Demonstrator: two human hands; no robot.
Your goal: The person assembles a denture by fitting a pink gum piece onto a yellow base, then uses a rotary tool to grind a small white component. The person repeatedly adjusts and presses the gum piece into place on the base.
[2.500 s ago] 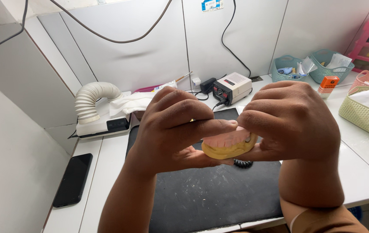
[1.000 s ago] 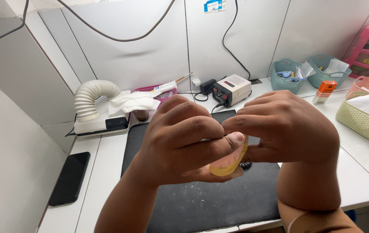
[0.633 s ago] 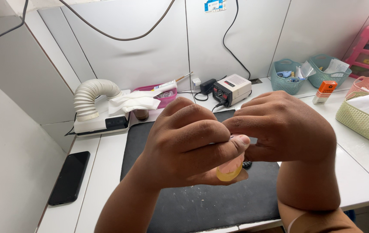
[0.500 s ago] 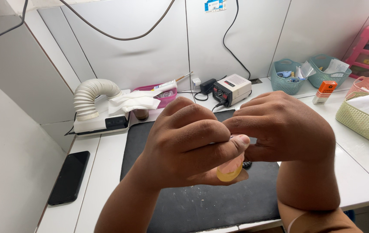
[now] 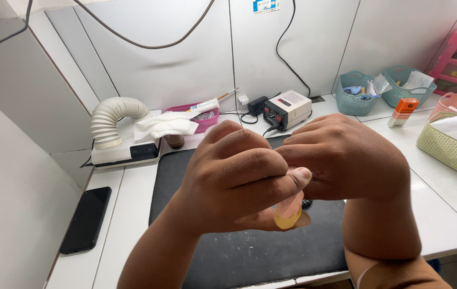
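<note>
Head view. Both hands are raised together above a black mat [image 5: 228, 257] on the white bench [image 5: 127, 214]. The left hand [image 5: 233, 176] is curled closed, its fingers wrapped over a small pale yellow-and-pink piece [image 5: 288, 211], with the thumb laid across the top of the piece toward the right hand. The right hand [image 5: 346, 158] is likewise closed, its fingertips meeting the left thumb directly above the piece. How the piece is pinched inside the two grips is hidden by the knuckles.

The piece sits just below the point where the two hands touch, between them and slightly nearer the left palm, which cups it from beneath. Only its lower edge shows: a rounded yellow rim with a pink band above. Its visible long axis runs steeply, from the thumb tip down toward the mat, tilted a little to the left. Its full shape cannot be told.

Beyond the hands, away from the person, stand a small grey control box [image 5: 287, 108], a ribbed white suction hose [image 5: 112, 115] and a pink tray [image 5: 199, 118] with tissue over it. To the left of the left forearm lies a black phone [image 5: 85, 219]. To the right of the right hand, well apart, stand woven baskets, the nearest pale green [image 5: 450, 144].
</note>
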